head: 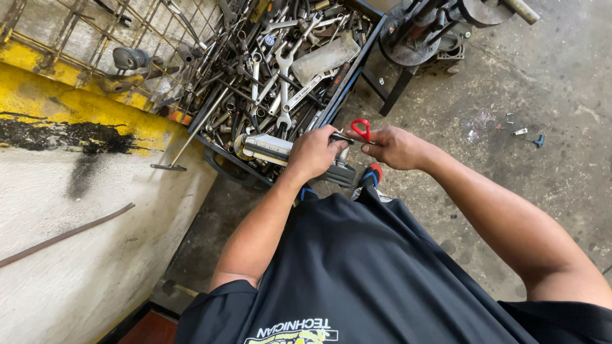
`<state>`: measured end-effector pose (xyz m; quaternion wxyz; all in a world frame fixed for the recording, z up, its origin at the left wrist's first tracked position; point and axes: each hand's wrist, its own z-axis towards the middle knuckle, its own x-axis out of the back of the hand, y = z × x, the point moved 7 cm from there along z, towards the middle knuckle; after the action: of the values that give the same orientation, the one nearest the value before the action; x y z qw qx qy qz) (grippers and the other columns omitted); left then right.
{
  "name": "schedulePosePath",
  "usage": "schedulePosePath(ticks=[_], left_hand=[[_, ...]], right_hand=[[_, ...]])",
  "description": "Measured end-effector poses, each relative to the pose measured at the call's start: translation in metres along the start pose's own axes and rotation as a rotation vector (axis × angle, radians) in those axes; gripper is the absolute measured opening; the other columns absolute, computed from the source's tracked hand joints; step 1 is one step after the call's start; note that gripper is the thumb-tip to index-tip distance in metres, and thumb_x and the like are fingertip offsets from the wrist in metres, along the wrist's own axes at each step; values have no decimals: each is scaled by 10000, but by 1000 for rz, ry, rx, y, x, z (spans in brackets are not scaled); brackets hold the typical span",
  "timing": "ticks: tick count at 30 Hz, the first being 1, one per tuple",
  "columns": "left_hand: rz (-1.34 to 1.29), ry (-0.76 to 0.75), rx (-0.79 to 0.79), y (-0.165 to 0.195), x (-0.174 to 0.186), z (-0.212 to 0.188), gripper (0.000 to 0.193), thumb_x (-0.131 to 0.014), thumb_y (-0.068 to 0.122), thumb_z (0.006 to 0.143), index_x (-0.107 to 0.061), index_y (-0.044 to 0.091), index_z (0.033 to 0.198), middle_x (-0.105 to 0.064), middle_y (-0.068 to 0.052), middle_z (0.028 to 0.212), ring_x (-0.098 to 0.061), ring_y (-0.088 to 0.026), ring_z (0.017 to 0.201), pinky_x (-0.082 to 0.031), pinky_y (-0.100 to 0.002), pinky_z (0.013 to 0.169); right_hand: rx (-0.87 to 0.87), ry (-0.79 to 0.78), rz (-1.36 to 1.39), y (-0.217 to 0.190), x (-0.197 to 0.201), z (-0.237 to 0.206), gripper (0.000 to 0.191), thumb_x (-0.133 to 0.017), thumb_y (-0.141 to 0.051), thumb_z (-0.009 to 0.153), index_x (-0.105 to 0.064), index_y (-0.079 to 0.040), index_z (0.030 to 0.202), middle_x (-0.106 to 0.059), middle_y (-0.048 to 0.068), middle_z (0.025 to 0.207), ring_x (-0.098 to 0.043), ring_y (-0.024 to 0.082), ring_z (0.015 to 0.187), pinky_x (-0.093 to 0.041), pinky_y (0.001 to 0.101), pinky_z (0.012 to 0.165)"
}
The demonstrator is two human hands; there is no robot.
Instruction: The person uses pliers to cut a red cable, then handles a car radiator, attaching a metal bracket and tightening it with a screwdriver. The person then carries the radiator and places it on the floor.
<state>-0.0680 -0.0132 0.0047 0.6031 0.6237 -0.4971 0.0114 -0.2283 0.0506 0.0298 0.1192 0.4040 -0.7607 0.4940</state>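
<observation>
A person looks down at both bare hands, held close together in front of the chest, above a tray (331, 108) heaped with wrenches. The left hand (313, 153) is closed around a small dark metal tool (342, 137), whose tip pokes out to the right from between the fingers. The right hand (395, 148) is pinched shut on a red loop handle (361, 129), thin and rounded like a ring of plastic. The red handle sits between the two hands, just above their knuckles, touching or almost touching the dark tool; whether the two pieces are joined cannot be told. The long axis of the dark tool runs roughly left to right, from one hand toward the other. Both hands are equally near.

The wrenches in the tray are bare steel, grey and oily, lying crossed at all angles. The tray has a dark metal rim. Below is a stained concrete floor (542, 95). At left stands a rough wall (70, 121) with worn yellow paint.
</observation>
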Motion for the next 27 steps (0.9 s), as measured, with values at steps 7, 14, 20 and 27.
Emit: schedulePosePath(ticks=[7, 14, 20, 27], left_hand=[[28, 48, -52, 4, -6, 4, 338, -688, 330, 902, -675, 68, 1116, -743, -195, 948, -702, -409, 925, -523, -516, 779], [62, 24, -53, 4, -16, 11, 342, -707, 349, 930, -680, 39, 1069, -733, -225, 948, -686, -431, 936, -519, -534, 772], [23, 100, -74, 10, -16, 11, 301, -676, 296, 913, -678, 65, 1107, -740, -204, 945, -708, -412, 900, -532, -526, 741], [56, 51, -43, 7, -15, 15, 337, -688, 350, 927, -671, 52, 1083, -737, -211, 939, -698, -422, 928, -517, -536, 764]], right_hand=[[-115, 78, -200, -11, -7, -6, 487, -574, -262, 1005, -510, -305, 1486, -659, 227, 766, -663, 384, 698, -514, 505, 681], [-20, 254, -524, -38, -9, -29, 753, -588, -67, 865, -429, -283, 1569, -637, 264, 816, -668, 412, 620, -535, 521, 549], [-123, 143, -202, -7, -13, -14, 627, -587, -123, 895, -498, -273, 1498, -689, 225, 856, -680, 382, 664, -515, 498, 666], [-183, 89, -223, 0, -5, -1, 577, -624, -184, 926, -511, -275, 1484, -673, 233, 775, -684, 385, 724, -531, 490, 689]])
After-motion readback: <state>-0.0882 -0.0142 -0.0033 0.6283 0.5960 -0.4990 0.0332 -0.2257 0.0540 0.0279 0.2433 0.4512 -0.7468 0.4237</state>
